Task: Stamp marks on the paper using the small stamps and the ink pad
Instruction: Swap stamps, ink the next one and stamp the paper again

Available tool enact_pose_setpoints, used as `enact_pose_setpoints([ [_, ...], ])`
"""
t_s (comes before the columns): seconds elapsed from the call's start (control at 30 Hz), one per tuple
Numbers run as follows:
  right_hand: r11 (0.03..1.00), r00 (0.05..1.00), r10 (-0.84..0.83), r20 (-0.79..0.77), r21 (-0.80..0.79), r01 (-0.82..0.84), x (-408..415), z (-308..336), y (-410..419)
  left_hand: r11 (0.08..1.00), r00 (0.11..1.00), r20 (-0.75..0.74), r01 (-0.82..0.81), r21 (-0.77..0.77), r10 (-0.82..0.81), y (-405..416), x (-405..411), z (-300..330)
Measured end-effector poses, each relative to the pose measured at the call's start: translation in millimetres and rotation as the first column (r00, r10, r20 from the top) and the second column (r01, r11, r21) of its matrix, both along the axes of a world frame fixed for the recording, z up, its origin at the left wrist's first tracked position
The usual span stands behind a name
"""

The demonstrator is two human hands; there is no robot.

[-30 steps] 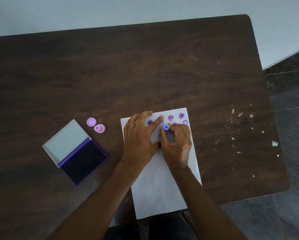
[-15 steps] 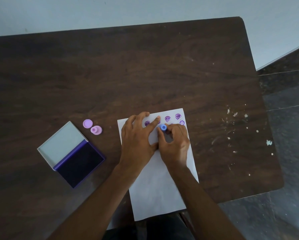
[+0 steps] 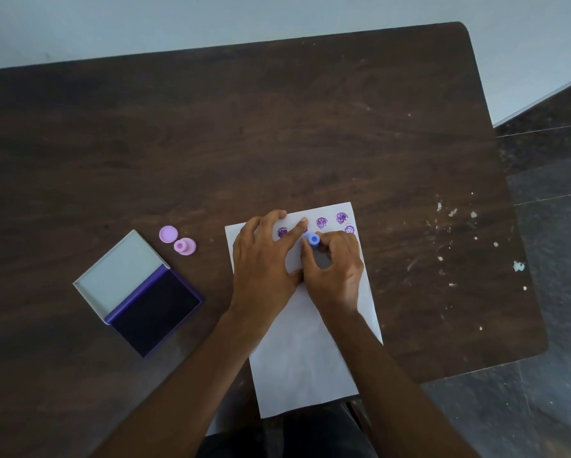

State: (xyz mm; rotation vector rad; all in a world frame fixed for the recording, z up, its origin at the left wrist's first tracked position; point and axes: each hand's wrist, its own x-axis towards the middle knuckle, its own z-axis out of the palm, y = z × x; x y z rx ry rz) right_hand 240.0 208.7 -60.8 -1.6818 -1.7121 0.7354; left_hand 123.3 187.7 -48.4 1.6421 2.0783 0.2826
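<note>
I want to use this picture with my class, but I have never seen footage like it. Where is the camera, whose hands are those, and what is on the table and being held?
The camera sits on a person's head and looks down, so the two arms are the wearer's own. A dark wooden table holds a white paper with purple stamp marks near its far edge. The left hand rests spread on the paper, steadying it. The right hand pinches a small blue stamp against the sheet. To the left lie an open purple ink pad, a pink stamp and a round pink cap.
</note>
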Motion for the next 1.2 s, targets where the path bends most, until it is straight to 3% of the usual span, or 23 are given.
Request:
enact_pose_setpoints([
  [0.2,1.0,1.0,0.003,-0.008,0.013,-0.002,0.6,-2.0,0.2,0.993,0.998,0.017,-0.062,0.101,0.061,-0.1,3.1,0.6],
  [0.37,1.0,1.0,0.007,-0.006,0.023,-0.007,0.5,-2.1,0.7,1.0,1.0,0.009,-0.007,0.001,0.007,-0.3,1.1,0.4],
  [1.03,1.0,0.999,-0.008,0.031,0.004,0.008,2.4,-2.0,-1.0,1.0,1.0,0.008,-0.005,-0.004,0.005,-1.2,3.8,0.9],
  [1.2,0.995,0.989,-0.1,-0.107,-0.027,0.098,6.3,2.2,0.0,1.0,1.0,-0.001,0.0,-0.007,0.0,-2.4,2.2,1.8],
])
